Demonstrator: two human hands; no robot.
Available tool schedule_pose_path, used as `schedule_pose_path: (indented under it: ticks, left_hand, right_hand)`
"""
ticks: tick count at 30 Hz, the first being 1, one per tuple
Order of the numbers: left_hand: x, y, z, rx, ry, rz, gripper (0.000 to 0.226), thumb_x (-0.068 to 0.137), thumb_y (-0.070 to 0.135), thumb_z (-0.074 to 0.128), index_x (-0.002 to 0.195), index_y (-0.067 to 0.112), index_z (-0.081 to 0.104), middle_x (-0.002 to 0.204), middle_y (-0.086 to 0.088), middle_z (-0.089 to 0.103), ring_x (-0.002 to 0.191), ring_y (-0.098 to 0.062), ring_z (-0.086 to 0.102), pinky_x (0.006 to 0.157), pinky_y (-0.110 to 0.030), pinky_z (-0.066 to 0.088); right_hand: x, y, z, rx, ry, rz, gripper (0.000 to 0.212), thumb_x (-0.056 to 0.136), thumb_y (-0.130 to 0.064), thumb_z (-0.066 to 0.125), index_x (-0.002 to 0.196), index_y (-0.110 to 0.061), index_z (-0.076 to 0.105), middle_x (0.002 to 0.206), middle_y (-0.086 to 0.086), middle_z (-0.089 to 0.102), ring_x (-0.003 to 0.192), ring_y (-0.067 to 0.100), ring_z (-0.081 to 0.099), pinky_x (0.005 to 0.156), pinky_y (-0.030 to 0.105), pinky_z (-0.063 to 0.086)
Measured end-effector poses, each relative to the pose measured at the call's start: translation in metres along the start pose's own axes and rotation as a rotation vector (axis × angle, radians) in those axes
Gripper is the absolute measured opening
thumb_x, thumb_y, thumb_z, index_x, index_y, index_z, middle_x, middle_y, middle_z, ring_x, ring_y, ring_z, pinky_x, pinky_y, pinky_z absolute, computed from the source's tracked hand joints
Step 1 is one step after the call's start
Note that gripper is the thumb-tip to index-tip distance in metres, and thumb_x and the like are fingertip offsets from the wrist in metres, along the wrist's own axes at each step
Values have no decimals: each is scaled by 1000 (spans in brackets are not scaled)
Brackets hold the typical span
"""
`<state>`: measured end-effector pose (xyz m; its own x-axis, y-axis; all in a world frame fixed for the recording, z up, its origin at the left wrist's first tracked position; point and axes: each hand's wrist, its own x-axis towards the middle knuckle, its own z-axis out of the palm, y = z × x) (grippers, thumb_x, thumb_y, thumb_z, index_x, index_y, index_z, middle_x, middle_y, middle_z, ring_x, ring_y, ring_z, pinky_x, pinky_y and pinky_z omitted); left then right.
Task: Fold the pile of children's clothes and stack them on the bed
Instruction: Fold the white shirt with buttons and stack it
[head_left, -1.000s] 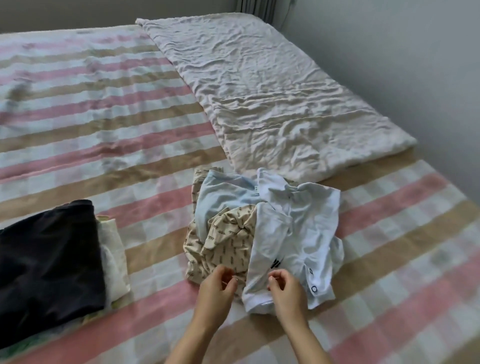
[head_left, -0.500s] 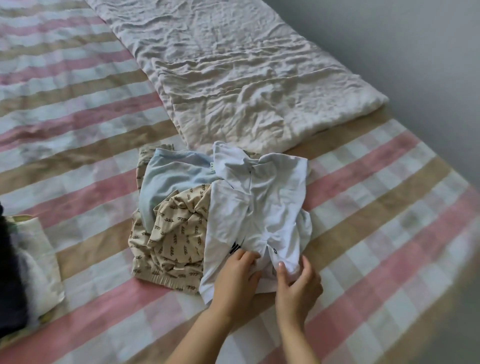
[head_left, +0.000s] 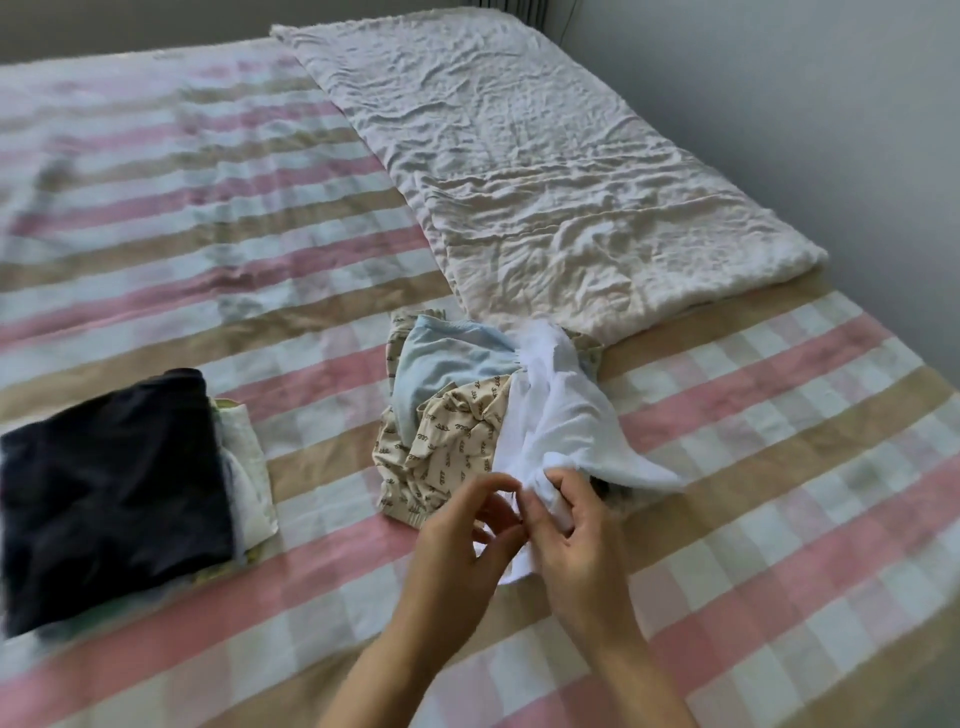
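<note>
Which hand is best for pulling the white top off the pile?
The right hand, I think. It grips the white top at its near end, so it could lift straight away. The left hand is close beside it, but its hold is unclear.

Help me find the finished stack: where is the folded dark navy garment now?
In the head view the dark navy garment lies at the left of the striped bed, atop a pale folded piece, left of the unfolded pile.

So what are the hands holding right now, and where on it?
The white garment, at its near end: the right hand grips bunched fabric there, and the left hand pinches the edge beside it.
</note>
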<state>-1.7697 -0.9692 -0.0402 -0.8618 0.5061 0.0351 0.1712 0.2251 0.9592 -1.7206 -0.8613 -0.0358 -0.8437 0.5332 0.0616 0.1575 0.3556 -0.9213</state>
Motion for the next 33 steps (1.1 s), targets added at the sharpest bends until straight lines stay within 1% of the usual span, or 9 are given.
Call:
schedule_pose_path:
  ticks: [3, 8, 14, 17, 20, 22, 24, 28, 33]
  left_hand:
    - [-35, 25, -47, -15, 105, 26, 29, 74, 14, 67, 92, 34, 56, 76, 11, 61, 71, -9, 59, 67, -18, 46]
    - [-111, 63, -115, -44, 208, 71, 22, 73, 24, 70, 90, 30, 57, 79, 10, 62, 71, -7, 60, 67, -14, 44]
    - [-198, 88, -164, -58, 290, 115, 18, 74, 25, 66, 89, 31, 58, 78, 15, 59, 67, -6, 58, 65, -22, 47]
    - [-228, 72, -173, -101, 362, 31, 13, 73, 25, 66, 85, 24, 60, 71, 9, 62, 64, -12, 60, 61, -21, 47]
    - [-248, 31, -174, -125, 390, -154, 11, 74, 18, 67, 82, 19, 60, 71, 5, 65, 65, -11, 60, 60, -21, 47]
    - [-258, -5, -171, -127, 388, -294, 12, 79, 7, 65, 83, 18, 60, 72, 2, 64, 66, -10, 59, 60, -24, 46]
    - [-268, -43, -166, -73, 366, -414, 20, 82, 0, 62, 87, 19, 60, 75, 2, 64, 70, -8, 59, 61, -21, 46]
    - [-277, -106, -158, 54, 247, -554, 20, 85, 3, 59, 99, 17, 58, 83, 8, 61, 75, -1, 56, 69, -15, 43]
    - [-272, -141, -155, 118, 140, -599, 18, 87, 8, 59, 102, 18, 57, 87, 6, 62, 83, -12, 60, 74, -15, 46]
  right_hand:
    - [-20, -53, 14, 63, -169, -83, 18, 89, -33, 56, 80, -18, 55, 67, -5, 58, 63, 9, 57, 59, 20, 47]
    - [-71, -127, 31, 142, -429, -142, 12, 83, -30, 58, 80, -18, 58, 69, -1, 60, 62, 9, 57, 58, 19, 45]
    - [-131, -181, 48, 210, -704, -240, 6, 80, -20, 65, 79, -19, 59, 68, -17, 60, 63, -2, 56, 59, 9, 40]
    - [-148, -177, 69, 182, -805, -180, 8, 81, -25, 66, 81, -19, 60, 69, -11, 61, 64, 2, 57, 58, 17, 44]
    - [-162, -142, 106, 50, -899, -97, 8, 85, -25, 65, 84, -18, 60, 72, -6, 62, 68, 6, 58, 61, 22, 46]
    - [-172, -107, 134, -57, -919, -60, 8, 86, -24, 65, 87, -18, 61, 78, -8, 63, 72, 3, 58, 64, 17, 45]
    - [-182, -68, 160, -148, -920, -29, 8, 86, -22, 65, 91, -16, 62, 84, -6, 65, 80, 9, 59, 70, 21, 45]
    - [-193, -6, 197, -314, -803, -22, 11, 86, -14, 62, 96, -12, 63, 93, 3, 66, 88, 20, 59, 76, 30, 43]
    - [-188, 24, 200, -291, -689, 108, 42, 86, -21, 63, 126, -15, 52, 123, 2, 59, 111, 17, 53, 87, 23, 40]
